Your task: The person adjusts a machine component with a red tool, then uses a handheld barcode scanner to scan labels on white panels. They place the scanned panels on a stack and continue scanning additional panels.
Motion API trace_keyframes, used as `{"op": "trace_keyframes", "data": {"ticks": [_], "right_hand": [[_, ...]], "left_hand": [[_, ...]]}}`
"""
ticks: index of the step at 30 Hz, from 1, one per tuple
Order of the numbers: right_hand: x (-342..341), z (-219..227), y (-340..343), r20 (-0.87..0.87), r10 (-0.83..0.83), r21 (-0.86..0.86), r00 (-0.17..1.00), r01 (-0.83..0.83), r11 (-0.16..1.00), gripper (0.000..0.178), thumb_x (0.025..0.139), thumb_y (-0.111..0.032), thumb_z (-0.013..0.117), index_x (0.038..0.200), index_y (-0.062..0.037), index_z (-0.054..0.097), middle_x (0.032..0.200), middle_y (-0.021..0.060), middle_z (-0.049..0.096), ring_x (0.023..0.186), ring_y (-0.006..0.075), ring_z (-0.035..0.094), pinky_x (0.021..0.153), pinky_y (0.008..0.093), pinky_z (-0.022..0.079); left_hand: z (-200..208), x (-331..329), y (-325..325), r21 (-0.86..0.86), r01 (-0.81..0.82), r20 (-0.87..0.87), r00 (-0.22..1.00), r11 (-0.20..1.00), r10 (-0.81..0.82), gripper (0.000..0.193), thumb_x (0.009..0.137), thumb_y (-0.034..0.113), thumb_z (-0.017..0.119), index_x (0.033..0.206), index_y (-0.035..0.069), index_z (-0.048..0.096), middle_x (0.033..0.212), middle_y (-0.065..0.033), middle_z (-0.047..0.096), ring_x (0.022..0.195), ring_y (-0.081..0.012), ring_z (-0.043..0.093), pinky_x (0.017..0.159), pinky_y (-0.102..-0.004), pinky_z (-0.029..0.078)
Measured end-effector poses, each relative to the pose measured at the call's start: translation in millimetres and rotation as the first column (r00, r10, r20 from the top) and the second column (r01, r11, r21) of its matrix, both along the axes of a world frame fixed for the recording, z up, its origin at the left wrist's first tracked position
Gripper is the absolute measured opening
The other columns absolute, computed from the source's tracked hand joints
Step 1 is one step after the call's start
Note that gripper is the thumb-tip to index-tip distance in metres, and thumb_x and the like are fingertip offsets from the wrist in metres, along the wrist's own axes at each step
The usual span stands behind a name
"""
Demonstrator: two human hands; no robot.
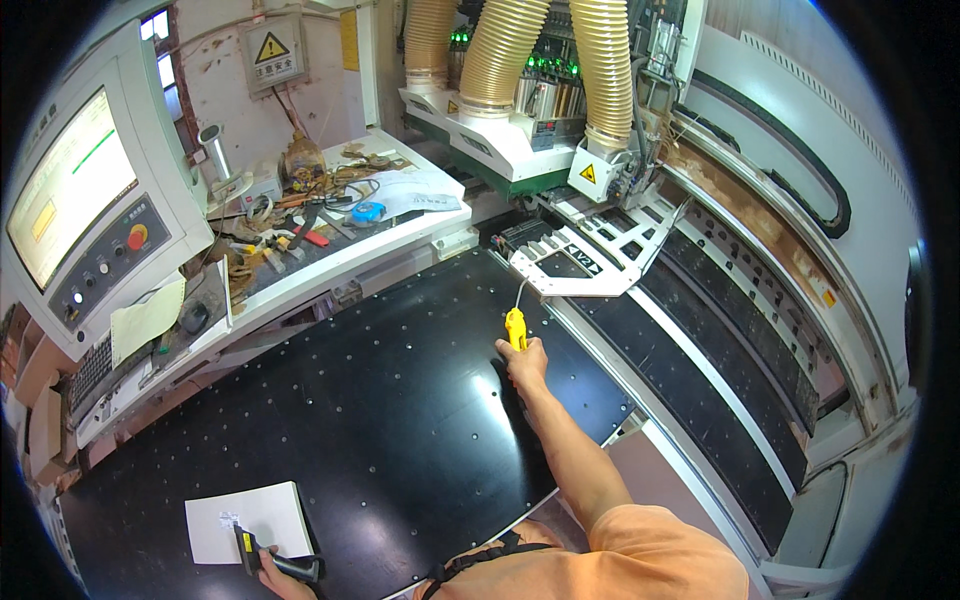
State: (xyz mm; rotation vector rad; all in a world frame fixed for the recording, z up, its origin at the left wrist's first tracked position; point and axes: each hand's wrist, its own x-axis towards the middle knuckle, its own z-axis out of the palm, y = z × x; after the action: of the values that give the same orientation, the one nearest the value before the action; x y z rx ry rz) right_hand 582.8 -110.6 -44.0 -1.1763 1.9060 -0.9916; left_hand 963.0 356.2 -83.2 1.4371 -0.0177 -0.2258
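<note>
Out ahead over the black table [380,400], my right hand [526,362] is closed around a yellow air blow gun [515,328]. Its thin bent nozzle points away from me, toward the white slotted machine plate [600,285]. At the lower left, my left hand [270,578] grips a black handheld barcode scanner [246,545]. The scanner's head is over a white panel [275,508], by a small printed label [229,520] on its face. My left fingers are partly hidden by the scanner and the lower edge.
A machine head with ribbed hoses [500,60] stands beyond the table. On the left, a cluttered bench [400,220] holds tools and a blue tape measure [368,212], beside a control console [100,200]. Black rails [690,390] run along the right.
</note>
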Motion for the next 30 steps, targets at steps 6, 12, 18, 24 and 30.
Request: {"op": "trace_keyframes", "data": {"ticks": [6, 12, 18, 24, 30], "right_hand": [[0.9, -1.1, 0.4, -0.013, 0.008, -0.002, 1.0, -0.008, 1.0, 0.062, 0.078, -0.042, 0.087, 0.108, 0.0048, 0.061, 0.101, 0.0241, 0.072, 0.092, 0.0354, 0.072, 0.084, 0.0448, 0.054], [0.5, -3.2, -1.7, -0.027, 0.009, -0.023, 1.0, -0.01, 1.0, 0.062, 0.077, -0.043, 0.087, 0.107, 0.0052, 0.061, 0.101, 0.0241, 0.072, 0.092, 0.0359, 0.072, 0.084, 0.0451, 0.054], [0.3, 7.2, 3.2, 0.026, 0.002, 0.028, 1.0, -0.003, 1.0, 0.061, 0.077, -0.042, 0.087, 0.107, 0.0054, 0.061, 0.102, 0.0249, 0.072, 0.094, 0.0362, 0.071, 0.085, 0.0456, 0.054], [-2.6, -6.6, -3.9, -0.003, -0.003, -0.018, 1.0, 0.002, 1.0, 0.064, 0.078, -0.043, 0.086, 0.11, 0.006, 0.061, 0.104, 0.026, 0.071, 0.097, 0.0372, 0.071, 0.086, 0.0454, 0.054], [-13.8, -8.1, -1.6, -0.111, 0.026, -0.159, 0.993, -0.044, 0.986, 0.054, 0.084, -0.042, 0.082, 0.103, 0.001, 0.055, 0.07, 0.009, 0.062, 0.049, 0.0172, 0.058, 0.043, 0.0339, 0.046]], "left_hand": [[1.7, -1.0, 1.2, 0.015, 0.032, 0.027, 0.999, 0.999, -0.032, 0.042, 0.096, 0.04, 0.069, 0.111, 0.002, 0.062, 0.103, -0.0083, 0.061, 0.098, -0.0192, 0.058, 0.084, -0.0366, 0.049], [2.1, -3.0, 0.1, 0.017, 0.019, -0.027, 0.999, 1.0, -0.019, 0.041, 0.095, 0.042, 0.068, 0.106, 0.003, 0.063, 0.102, -0.0074, 0.06, 0.096, -0.019, 0.058, 0.079, -0.0363, 0.05], [-3.4, 1.4, 0.9, 0.025, 0.034, 0.038, 0.999, 0.999, -0.035, 0.039, 0.096, 0.042, 0.067, 0.104, 0.004, 0.062, 0.1, -0.0065, 0.06, 0.095, -0.019, 0.059, 0.079, -0.0355, 0.05], [-2.6, -2.0, 0.9, 0.031, 0.018, -0.012, 1.0, 0.999, -0.018, 0.04, 0.096, 0.042, 0.067, 0.107, 0.004, 0.062, 0.101, -0.0066, 0.06, 0.096, -0.0189, 0.059, 0.08, -0.036, 0.05], [2.2, -3.6, -0.3, -0.004, 0.049, -0.006, 0.999, 0.999, -0.049, 0.042, 0.097, 0.04, 0.066, 0.116, 0.003, 0.06, 0.104, -0.0072, 0.06, 0.096, -0.0197, 0.06, 0.079, -0.0365, 0.051]]}}
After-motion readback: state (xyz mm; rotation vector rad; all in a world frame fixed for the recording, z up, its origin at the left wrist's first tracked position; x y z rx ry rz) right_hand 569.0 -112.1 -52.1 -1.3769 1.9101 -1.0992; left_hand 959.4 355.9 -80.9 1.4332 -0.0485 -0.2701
